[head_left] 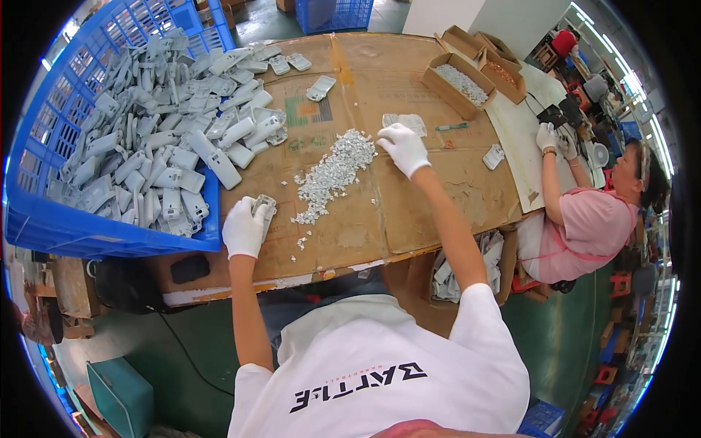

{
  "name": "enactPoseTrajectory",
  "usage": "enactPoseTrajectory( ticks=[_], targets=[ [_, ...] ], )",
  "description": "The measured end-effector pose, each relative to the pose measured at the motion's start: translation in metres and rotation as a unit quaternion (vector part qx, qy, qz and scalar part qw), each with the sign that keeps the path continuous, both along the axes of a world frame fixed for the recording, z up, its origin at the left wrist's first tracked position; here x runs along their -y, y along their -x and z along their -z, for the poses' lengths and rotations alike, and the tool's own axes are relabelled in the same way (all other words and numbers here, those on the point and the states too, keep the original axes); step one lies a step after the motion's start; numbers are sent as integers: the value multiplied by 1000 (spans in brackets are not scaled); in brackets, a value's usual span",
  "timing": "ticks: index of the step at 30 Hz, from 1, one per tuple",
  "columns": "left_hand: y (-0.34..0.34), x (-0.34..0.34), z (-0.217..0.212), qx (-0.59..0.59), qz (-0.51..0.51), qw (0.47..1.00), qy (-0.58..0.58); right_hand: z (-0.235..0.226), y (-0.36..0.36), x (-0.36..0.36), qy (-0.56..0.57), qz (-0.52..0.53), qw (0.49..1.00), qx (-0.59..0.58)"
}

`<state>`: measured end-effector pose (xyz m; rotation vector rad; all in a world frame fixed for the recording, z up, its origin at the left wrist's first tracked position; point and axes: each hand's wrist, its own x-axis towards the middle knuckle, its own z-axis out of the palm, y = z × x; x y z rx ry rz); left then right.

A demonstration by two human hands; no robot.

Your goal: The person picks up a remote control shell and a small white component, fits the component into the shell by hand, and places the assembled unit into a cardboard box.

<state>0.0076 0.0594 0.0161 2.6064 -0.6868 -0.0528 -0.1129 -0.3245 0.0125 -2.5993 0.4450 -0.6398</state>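
A: L hand (pixel 244 228) status?
B: white glove, fingers wrapped round one grey plastic housing (pixel 264 208), held just left of the small-parts pile (pixel 332 174), low end
A: R hand (pixel 403 147)?
B: gloved too, at the pile's upper right tip, fingers curled down into the bits; prob pinching one but can't tell for sure
A: How far along, you reckon?
B: early, I'd say. Blue crate (pixel 109 226) left of the pile is heaped full w/ grey housings, spilling onto the cardboard top (pixel 409 212). Only a few lone housings (pixel 320 87) lie up beyond the pile, and the pile itself is big
A: Room to move?
B: bare cardboard right of the pile and below it, down to the near table edge. Left is tight, crate wall and spilled housings sit close. Cardboard boxes (pixel 458 84) up right of the pile, well apart
A: Anyone else?
B: co-worker in pink (pixel 588 223) far right of the pile, own hands busy at the table's right edge, well clear
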Motion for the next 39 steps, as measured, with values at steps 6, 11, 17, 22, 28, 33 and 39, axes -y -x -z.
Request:
enactPoseTrajectory(
  ticks=[6, 11, 17, 22, 28, 33, 39],
  targets=[
    [20, -15, 4, -309, -32, 866, 393, 6, -24, 7, 107, 24, 981, -158],
    [27, -19, 19, -360, -6, 810, 462, 8, -27, -5, 146, 25, 976, -160],
    [59, 29, -33, -165, 46, 899, 402, -19, -8, -12, 170, 27, 983, 61],
    [76, 43, -48, -78, 24, 927, 367, -70, 12, -133, -192, -110, 966, 130],
    [96, 51, -57, 19, 25, 937, 347, -65, 21, -199, -105, -187, 960, 179],
    [105, 55, -56, 49, -3, 940, 338, -67, 21, -201, -145, -141, 970, 136],
    [110, 54, -52, 66, 49, 940, 330, -72, 24, -179, -343, -143, 927, 49]
  ],
)
